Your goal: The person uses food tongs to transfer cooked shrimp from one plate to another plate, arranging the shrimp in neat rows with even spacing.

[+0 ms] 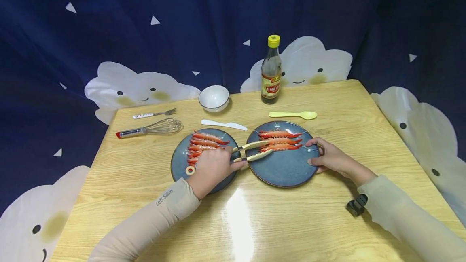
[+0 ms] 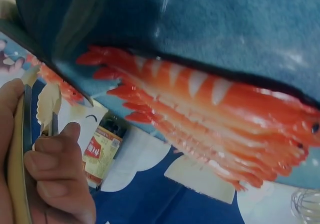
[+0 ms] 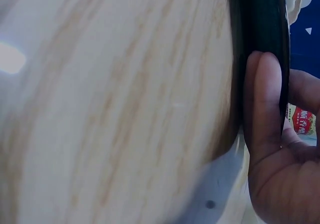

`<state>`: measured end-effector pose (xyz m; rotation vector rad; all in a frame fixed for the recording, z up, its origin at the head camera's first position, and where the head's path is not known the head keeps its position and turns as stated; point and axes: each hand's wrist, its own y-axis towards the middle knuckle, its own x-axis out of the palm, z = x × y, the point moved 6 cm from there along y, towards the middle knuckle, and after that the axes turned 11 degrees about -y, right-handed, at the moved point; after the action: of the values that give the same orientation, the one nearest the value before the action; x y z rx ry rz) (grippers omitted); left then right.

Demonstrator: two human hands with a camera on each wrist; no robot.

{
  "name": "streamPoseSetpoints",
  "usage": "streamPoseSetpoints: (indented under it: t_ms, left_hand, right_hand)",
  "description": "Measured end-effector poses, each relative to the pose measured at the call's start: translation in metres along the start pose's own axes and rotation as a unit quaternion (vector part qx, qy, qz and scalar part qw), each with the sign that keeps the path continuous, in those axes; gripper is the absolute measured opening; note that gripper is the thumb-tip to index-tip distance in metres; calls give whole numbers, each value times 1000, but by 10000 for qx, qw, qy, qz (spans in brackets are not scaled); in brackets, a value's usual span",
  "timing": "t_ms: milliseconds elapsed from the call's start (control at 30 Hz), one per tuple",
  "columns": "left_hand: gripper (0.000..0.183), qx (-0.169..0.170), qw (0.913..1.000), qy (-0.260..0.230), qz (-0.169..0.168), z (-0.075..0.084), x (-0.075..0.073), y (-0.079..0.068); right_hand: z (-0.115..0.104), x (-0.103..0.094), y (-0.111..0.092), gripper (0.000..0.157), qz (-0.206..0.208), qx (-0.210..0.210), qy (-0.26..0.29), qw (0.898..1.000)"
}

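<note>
My left hand (image 1: 214, 167) grips a pair of tongs (image 1: 256, 145) above the left blue plate (image 1: 178, 161). The tongs' pale scalloped ends reach over the right blue plate (image 1: 284, 171), at the left end of the shrimp (image 1: 280, 142) lying in a row there. Whether the ends touch a shrimp I cannot tell. Several red-orange shrimp (image 2: 200, 98) lie side by side on the left plate, partly hidden by my left hand in the head view. At the right plate's right rim, my right hand (image 1: 329, 157) holds the edge between thumb and fingers.
Behind the plates lie a white knife (image 1: 223, 124) and a yellow spoon (image 1: 293, 115). A white bowl (image 1: 214, 98) and a yellow-capped sauce bottle (image 1: 271, 76) stand near the back edge. To the left are a whisk (image 1: 156, 127) and a fork (image 1: 154, 114).
</note>
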<state>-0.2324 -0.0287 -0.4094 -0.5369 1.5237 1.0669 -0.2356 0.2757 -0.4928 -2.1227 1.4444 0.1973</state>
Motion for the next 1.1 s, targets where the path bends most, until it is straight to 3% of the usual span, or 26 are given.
streamPoseSetpoints:
  t_ms: [233, 367, 767, 933, 1100]
  left_hand:
    - [61, -143, 9996, -42, 243, -20, -22, -11]
    - [64, -139, 9994, 12, 315, -41, -38, -26]
    - [60, -549, 9980, 268, -145, -129, -71, -111]
    - [57, -750, 9961, 377, -257, -158, -77, -130]
    - [57, -883, 9932, 348, -675, -170, -70, -140]
  right_hand:
    - [0, 4, 1, 58, -14, -13, 46, 10000]
    - [-2, 5, 2, 58, -35, -36, 98, 9999]
    - [-4, 3, 2, 59, -25, 0, 62, 10000]
    - [-4, 2, 1, 58, -25, 4, 29, 10000]
    - [-3, 4, 1, 58, -35, 67, 13, 10000]
